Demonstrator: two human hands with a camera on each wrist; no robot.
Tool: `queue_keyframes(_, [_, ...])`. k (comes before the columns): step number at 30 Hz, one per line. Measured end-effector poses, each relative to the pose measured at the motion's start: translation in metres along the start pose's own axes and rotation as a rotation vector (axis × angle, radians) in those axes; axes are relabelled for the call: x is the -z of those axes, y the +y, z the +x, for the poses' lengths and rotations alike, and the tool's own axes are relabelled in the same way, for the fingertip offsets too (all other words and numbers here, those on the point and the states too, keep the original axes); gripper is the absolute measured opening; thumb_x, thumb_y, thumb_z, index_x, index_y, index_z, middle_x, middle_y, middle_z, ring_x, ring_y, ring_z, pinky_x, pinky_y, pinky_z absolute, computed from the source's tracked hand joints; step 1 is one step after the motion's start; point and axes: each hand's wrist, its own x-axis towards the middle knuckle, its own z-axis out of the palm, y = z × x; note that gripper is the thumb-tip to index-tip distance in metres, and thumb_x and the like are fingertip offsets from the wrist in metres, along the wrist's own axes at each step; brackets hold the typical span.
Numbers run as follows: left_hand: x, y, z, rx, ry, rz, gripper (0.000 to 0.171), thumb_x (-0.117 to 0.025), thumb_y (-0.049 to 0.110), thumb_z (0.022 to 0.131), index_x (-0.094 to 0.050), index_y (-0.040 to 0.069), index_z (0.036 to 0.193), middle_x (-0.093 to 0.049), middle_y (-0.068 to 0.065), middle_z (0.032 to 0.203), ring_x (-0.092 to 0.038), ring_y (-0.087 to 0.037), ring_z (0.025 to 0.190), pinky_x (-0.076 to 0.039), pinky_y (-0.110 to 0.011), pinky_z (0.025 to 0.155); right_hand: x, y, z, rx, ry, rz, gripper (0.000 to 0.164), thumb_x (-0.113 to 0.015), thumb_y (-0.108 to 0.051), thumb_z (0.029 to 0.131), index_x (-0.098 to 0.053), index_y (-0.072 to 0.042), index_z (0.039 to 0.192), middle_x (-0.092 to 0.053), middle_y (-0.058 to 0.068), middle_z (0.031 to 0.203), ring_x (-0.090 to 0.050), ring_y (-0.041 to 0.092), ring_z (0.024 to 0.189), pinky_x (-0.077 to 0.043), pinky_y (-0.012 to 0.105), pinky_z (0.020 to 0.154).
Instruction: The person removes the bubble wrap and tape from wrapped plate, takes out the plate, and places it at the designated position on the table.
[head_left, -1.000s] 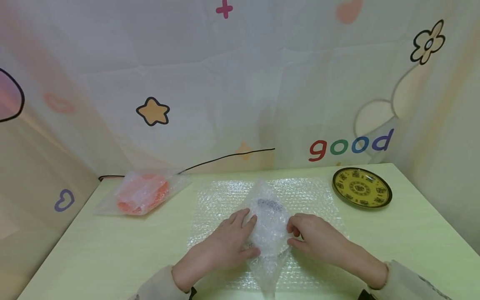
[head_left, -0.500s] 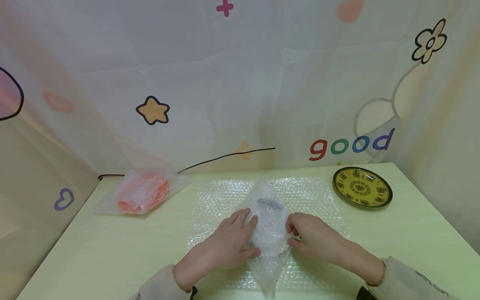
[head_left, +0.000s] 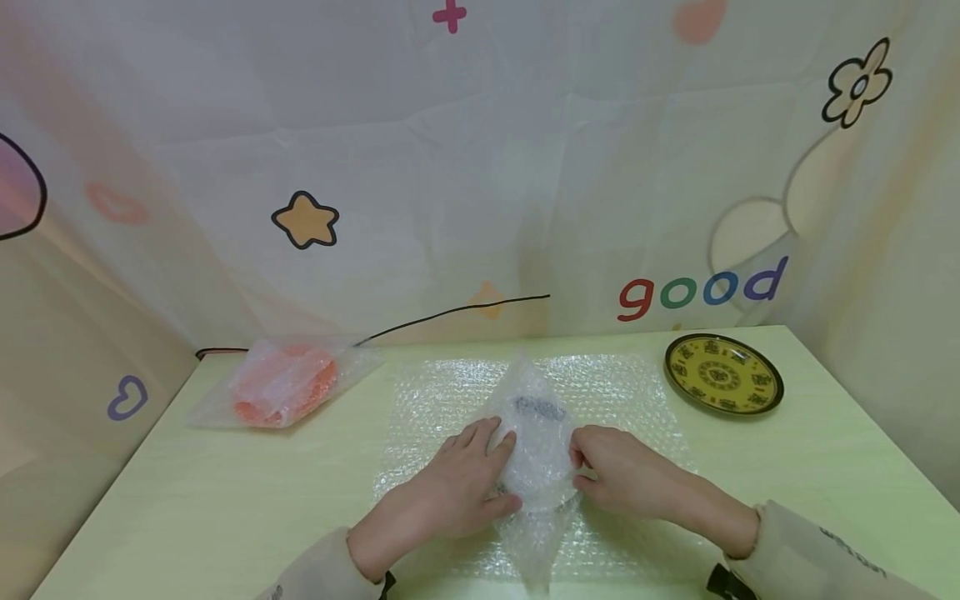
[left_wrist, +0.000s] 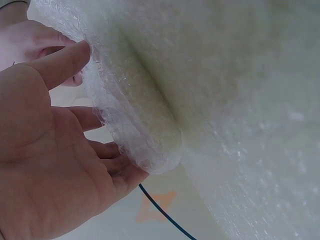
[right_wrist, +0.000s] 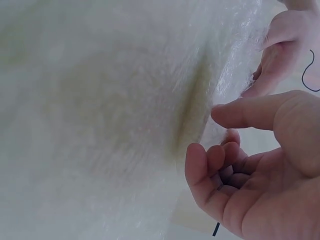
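A bubble-wrapped bundle (head_left: 542, 467), folded to points at its far and near ends, lies on a flat sheet of bubble wrap (head_left: 427, 392). A dark band shows through its upper part; what is inside is hidden. My left hand (head_left: 457, 483) rests on the bundle's left side, fingers fairly straight and thumb lower down. At the right edge my right hand (head_left: 626, 473) pinches the bubble wrap, its fingers curled and the thumb nearer me. The left wrist view shows that hand's fingertips along the clear wrapped edge (left_wrist: 125, 115); the right wrist view shows curled fingers (right_wrist: 197, 167) against it.
A yellow-green plate (head_left: 723, 375) with a dark patterned rim sits at the back right of the pale table (head_left: 247, 508). At the back left lies a pink-orange item (head_left: 288, 387) inside a translucent wrap. A printed curtain (head_left: 450, 167) hangs behind the table.
My right hand's fingers have curled in slightly more at the bundle's right edge, and its forearm has shifted a little. The left hand and the bundle stay in place.
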Motion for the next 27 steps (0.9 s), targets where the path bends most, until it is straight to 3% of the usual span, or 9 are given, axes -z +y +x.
queue_keyframes(22, [0.0018, 0.0016, 0.0024, 0.003, -0.010, 0.006, 0.076, -0.063, 0.048, 0.101, -0.039, 0.004, 0.158, -0.028, -0.021, 0.164, -0.026, -0.034, 0.151, -0.034, -0.055, 0.116, 0.0011, -0.0017, -0.0010, -0.001, -0.033, -0.015, 0.025, -0.072, -0.001, 0.090, -0.051, -0.012, 0.083, -0.046, -0.004, 0.078, -0.042, 0.011, 0.069, -0.040, 0.028, 0.060])
queue_keyframes(27, [0.0023, 0.0013, 0.0026, 0.021, -0.017, -0.010, 0.078, -0.063, 0.050, 0.100, -0.038, 0.005, 0.158, -0.027, -0.021, 0.164, -0.026, -0.034, 0.152, -0.033, -0.055, 0.116, 0.0032, -0.0023, -0.0025, -0.020, -0.046, 0.026, 0.026, -0.073, -0.002, 0.089, -0.050, -0.013, 0.085, -0.045, -0.003, 0.076, -0.042, 0.012, 0.069, -0.039, 0.028, 0.060])
